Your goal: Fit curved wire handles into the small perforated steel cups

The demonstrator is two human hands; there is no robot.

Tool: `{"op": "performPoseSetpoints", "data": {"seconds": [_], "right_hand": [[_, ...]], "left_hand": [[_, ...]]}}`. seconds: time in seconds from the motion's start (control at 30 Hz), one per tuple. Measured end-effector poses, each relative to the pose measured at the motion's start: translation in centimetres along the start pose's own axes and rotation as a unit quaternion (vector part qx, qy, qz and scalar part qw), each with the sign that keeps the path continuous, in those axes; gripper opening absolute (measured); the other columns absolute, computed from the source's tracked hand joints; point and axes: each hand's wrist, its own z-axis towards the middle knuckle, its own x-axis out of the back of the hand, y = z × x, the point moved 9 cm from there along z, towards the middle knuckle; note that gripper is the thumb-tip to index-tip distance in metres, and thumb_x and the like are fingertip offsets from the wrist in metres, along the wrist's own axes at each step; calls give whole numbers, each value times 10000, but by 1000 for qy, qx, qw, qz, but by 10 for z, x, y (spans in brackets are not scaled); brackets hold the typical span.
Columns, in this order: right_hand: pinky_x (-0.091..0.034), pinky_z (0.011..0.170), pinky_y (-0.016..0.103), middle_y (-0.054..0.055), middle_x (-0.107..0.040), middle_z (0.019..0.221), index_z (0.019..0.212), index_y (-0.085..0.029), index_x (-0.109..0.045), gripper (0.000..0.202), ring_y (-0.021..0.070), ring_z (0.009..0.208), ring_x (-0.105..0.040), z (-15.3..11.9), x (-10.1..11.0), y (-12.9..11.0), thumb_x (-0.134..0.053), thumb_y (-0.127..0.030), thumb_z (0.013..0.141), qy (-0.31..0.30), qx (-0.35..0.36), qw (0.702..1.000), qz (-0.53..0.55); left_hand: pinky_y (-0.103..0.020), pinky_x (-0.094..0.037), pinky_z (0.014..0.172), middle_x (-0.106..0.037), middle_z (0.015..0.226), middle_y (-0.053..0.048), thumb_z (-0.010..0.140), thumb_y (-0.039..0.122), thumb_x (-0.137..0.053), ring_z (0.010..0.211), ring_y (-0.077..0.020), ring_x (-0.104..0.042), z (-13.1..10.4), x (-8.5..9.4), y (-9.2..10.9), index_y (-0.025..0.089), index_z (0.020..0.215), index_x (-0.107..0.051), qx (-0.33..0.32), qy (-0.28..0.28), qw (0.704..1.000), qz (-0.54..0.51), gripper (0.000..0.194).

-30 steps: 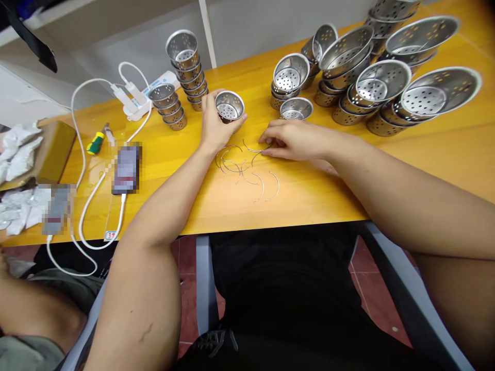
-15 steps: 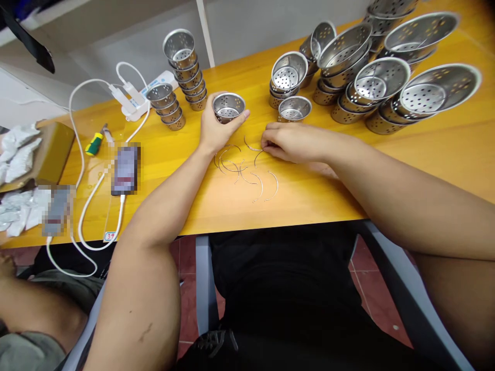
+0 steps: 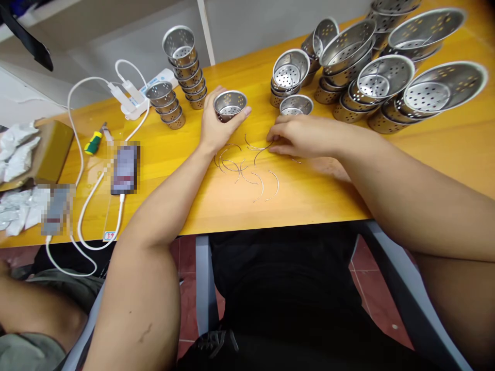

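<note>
1. Small perforated steel cup (image 3: 230, 105): upright on the yellow wooden table (image 3: 309, 190), gripped by the left hand (image 3: 216, 126), fingers wrapped round its wall.
2. Right hand (image 3: 299, 136): fingertips pinched on a thin curved wire clip (image 3: 262, 149), low over the table.
3. More loose wire clips (image 3: 247, 172) scattered just beside both hands.
4. Stacks of perforated steel bowls (image 3: 382, 82) behind the right hand; shorter cup stacks (image 3: 185, 62) behind the left.
</note>
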Motion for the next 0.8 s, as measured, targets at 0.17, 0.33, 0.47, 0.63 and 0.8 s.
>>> {"op": "performPoseSetpoints", "data": {"seconds": [0.17,0.33,0.47,0.63,0.8], "right_hand": [[-520,855,482,115,-839,1086,961,-285,-799,79,372,974,-769,0,-2,-19,-766,-264,1030,-27,-32,998,-51],[-438,724,428,128,-835,1117,994,-258,-768,35,333,906,-743,0,-3,-30,-801,-269,996,-29,-29,994,-101],[-488,780,438,132,-840,1123,1056,-252,-743,88,352,926,-766,3,-1,-27,-791,-224,988,17,-12,998,-61],[-580,900,498,118,-850,1090,1179,-283,-802,144,383,984,-787,4,9,-22,-754,-243,1050,78,1,997,28],[-607,1020,593,156,-833,1186,1285,-303,-857,210,445,1111,-790,1,22,-25,-779,-350,1095,115,-8,992,58]], "left_hand": [[-649,-514,1540,-707,1704,-77,782,943,-1030,1731,-393,-675,-3,-1,5,407,1494,-666,-2,-2,1000,6,963],[-608,-542,1503,-731,1634,-90,794,955,-1011,1649,-374,-720,-6,0,9,390,1521,-662,-18,-1,1000,8,984],[-562,-610,1398,-781,1514,-82,773,1014,-973,1482,-344,-794,-3,-1,7,364,1484,-634,-58,-2,998,6,1021],[-545,-616,1372,-764,1542,-88,804,972,-984,1493,-349,-773,0,-3,4,382,1509,-608,-95,3,996,-2,993],[-558,-562,1461,-706,1679,-93,901,861,-978,1618,-359,-715,0,-1,6,431,1666,-533,-108,17,994,-21,984]]}}
